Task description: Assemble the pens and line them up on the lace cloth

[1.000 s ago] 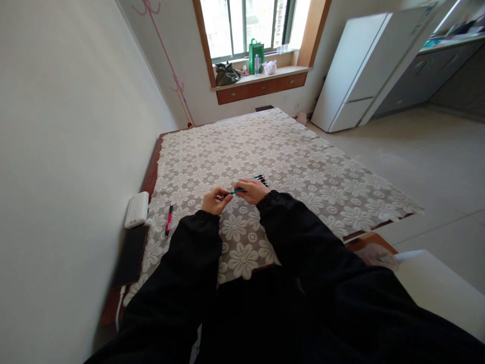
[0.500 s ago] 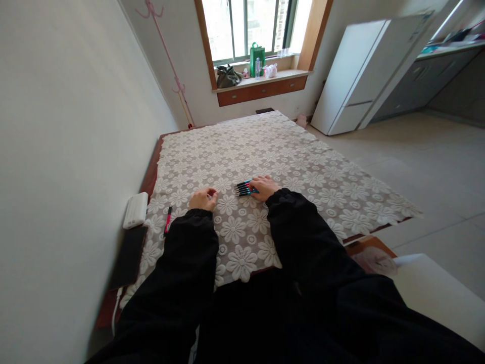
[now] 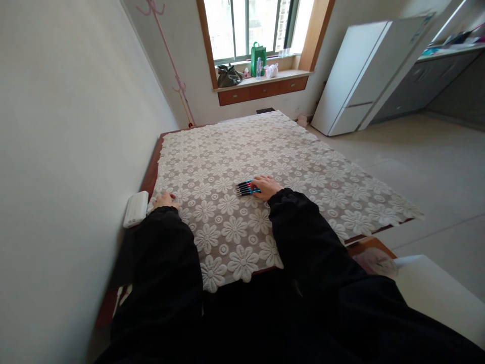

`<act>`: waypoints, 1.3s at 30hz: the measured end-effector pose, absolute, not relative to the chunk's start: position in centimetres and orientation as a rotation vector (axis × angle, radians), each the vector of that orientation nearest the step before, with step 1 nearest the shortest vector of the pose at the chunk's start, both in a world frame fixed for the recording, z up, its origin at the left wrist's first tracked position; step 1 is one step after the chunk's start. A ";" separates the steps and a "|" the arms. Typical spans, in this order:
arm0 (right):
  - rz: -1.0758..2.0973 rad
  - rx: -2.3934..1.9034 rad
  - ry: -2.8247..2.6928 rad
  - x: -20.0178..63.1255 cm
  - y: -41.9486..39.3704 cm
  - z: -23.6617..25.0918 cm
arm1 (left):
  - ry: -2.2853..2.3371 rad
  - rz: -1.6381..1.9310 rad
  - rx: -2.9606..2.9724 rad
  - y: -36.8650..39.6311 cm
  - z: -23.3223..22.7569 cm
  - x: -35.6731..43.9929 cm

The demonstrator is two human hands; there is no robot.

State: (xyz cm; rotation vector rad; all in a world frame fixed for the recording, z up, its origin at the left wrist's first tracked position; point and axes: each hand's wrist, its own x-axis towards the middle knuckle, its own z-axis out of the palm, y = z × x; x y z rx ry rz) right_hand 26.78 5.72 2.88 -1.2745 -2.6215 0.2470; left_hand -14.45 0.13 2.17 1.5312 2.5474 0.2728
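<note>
On the floral lace tablecloth (image 3: 242, 151) lies a row of several pens (image 3: 244, 188), black with teal and red parts, side by side. My right hand (image 3: 267, 186) rests flat on their right ends, fingers spread and not closed around any. My left hand (image 3: 165, 200) has its fingers curled low on the cloth at the table's left side, just right of a white power bank (image 3: 136, 208). A red pen that lay there is hidden under my left hand or sleeve. Whether that hand grips anything is not visible.
A dark flat device (image 3: 127, 253) lies at the left edge below the power bank, against the wall. A white fridge (image 3: 359, 76) stands far right. The window sill (image 3: 261, 78) holds bags and a bottle. A white seat (image 3: 435, 288) is at the lower right.
The teal pen held between both hands went down into the row. My left hand then moved left, over where the red pen lay. My right hand stayed on the pens.
</note>
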 end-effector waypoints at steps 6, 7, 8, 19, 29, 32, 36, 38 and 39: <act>0.178 -1.097 -2.496 26.5 5.8 2.5 | 2.493 0.249 1.689 0.1 2.3 -14.5; 0.165 -1.066 -2.472 26.5 5.8 2.5 | 2.464 0.287 1.728 0.0 2.3 -14.5; 0.153 -1.039 -2.447 26.4 5.8 2.5 | 2.440 0.323 1.756 0.0 2.4 -14.5; 0.201 -0.800 -2.364 25.0 4.7 2.9 | 2.077 1.247 1.761 0.1 5.7 -11.3; 0.282 -0.748 -2.362 24.2 4.6 2.5 | 1.311 1.806 0.913 1.9 3.8 -7.3; 0.325 -0.770 -2.397 24.0 4.5 2.3 | 1.176 1.677 0.889 1.5 3.1 -5.0; 0.369 -0.785 -2.465 24.0 4.5 2.2 | 1.075 1.597 0.863 1.0 2.8 -3.3; 0.382 -0.757 -2.506 24.0 4.6 2.0 | 1.051 1.583 0.831 0.9 2.8 -3.0; 0.385 -0.742 -2.521 24.0 4.7 2.0 | 1.049 1.579 0.814 1.0 2.7 -2.9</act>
